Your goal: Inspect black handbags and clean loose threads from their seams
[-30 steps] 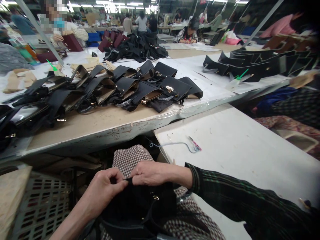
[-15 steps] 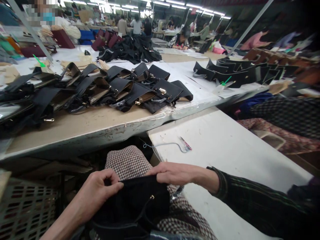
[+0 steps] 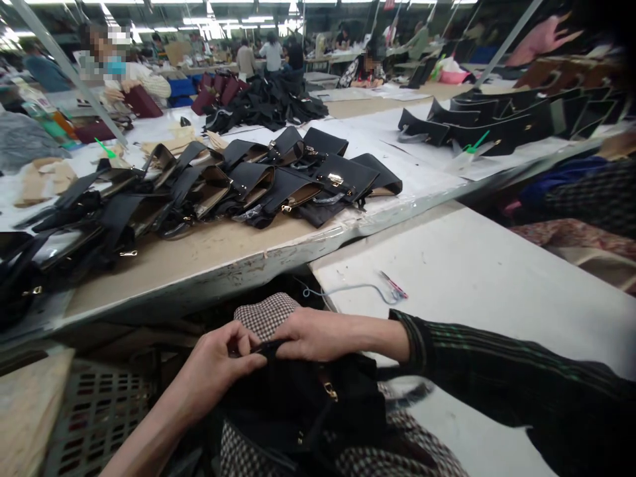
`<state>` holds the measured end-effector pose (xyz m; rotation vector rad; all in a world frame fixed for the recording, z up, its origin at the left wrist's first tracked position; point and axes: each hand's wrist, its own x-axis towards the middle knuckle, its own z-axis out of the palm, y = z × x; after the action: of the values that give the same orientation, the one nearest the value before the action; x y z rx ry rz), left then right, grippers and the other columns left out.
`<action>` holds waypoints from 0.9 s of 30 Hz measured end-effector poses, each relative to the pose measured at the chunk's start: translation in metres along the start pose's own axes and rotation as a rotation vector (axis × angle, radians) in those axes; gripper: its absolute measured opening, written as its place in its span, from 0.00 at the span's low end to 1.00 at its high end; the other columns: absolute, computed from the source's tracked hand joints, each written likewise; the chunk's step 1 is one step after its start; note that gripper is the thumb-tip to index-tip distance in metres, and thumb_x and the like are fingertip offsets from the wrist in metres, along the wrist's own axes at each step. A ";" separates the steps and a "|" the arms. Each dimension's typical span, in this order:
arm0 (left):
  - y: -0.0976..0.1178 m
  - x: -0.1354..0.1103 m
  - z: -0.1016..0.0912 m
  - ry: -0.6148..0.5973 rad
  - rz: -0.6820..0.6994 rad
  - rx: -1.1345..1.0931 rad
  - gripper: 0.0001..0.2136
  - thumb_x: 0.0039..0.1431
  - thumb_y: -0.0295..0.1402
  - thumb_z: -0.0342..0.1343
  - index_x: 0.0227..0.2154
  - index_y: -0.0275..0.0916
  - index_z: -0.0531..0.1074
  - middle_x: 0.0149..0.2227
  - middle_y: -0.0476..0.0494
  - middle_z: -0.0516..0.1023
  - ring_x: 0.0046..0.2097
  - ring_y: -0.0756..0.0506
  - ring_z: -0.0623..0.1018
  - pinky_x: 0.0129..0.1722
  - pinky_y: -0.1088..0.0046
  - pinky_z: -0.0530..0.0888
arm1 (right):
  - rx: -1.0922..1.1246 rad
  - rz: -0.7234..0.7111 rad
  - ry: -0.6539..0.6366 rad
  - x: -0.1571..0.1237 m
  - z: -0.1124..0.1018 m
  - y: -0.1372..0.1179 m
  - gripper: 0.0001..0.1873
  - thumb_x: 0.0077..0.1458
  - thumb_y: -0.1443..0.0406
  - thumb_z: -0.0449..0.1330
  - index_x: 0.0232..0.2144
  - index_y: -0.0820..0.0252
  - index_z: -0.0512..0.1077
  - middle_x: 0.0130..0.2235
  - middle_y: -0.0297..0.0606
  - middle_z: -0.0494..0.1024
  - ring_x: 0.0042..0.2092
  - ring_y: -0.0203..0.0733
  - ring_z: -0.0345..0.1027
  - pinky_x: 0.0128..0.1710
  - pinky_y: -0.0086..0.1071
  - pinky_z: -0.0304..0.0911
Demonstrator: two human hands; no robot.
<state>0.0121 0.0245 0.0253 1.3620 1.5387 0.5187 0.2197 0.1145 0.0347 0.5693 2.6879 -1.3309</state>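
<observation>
bag (image 3: 298,391), a single black one, is lying on the lap over checked cloth (image 3: 263,315), and both hands are meeting at its upper edge. the left hand (image 3: 231,354) is pinching that edge between thumb and fingers; the right hand (image 3: 311,334) is gripping it just alongside, fingertips partly hidden. two gold fittings (image 3: 330,392) are glinting on the front, the larger above the smaller.

over on the long bench (image 3: 213,252), at least ten black bags (image 3: 352,173) are crowding together, overlapping too much for a firm count; several are gaping and showing tan lining. two green-spouted bottles (image 3: 470,156) are standing well apart, and what they're holding i can't tell. one slatted crate (image 3: 99,374) is sitting at the left, its contents too dark to read. one blue cord (image 3: 348,287) is curling across the white table (image 3: 422,252).
</observation>
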 end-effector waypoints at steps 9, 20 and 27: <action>-0.009 0.019 0.005 -0.110 -0.095 -0.180 0.09 0.51 0.35 0.63 0.31 0.38 0.70 0.27 0.52 0.74 0.31 0.49 0.72 0.30 0.76 0.65 | 0.200 0.055 0.019 -0.015 -0.003 0.023 0.12 0.57 0.69 0.55 0.41 0.63 0.77 0.28 0.30 0.71 0.29 0.32 0.61 0.30 0.24 0.55; -0.012 0.018 0.012 -0.057 -0.124 -0.095 0.10 0.53 0.39 0.62 0.28 0.36 0.73 0.26 0.52 0.72 0.30 0.49 0.69 0.30 0.76 0.64 | 0.340 -0.006 -0.063 0.011 0.002 0.045 0.19 0.58 0.63 0.59 0.51 0.60 0.74 0.41 0.35 0.78 0.39 0.36 0.68 0.38 0.24 0.60; -0.010 0.015 0.005 -0.086 -0.129 -0.157 0.10 0.52 0.38 0.63 0.29 0.36 0.72 0.26 0.52 0.71 0.30 0.50 0.69 0.30 0.77 0.64 | 0.278 -0.036 -0.066 0.028 0.010 0.041 0.12 0.58 0.61 0.59 0.33 0.63 0.78 0.23 0.27 0.65 0.27 0.31 0.59 0.28 0.24 0.52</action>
<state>0.0126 0.0342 0.0090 1.1430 1.4727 0.4833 0.2074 0.1373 -0.0092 0.4918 2.4892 -1.7154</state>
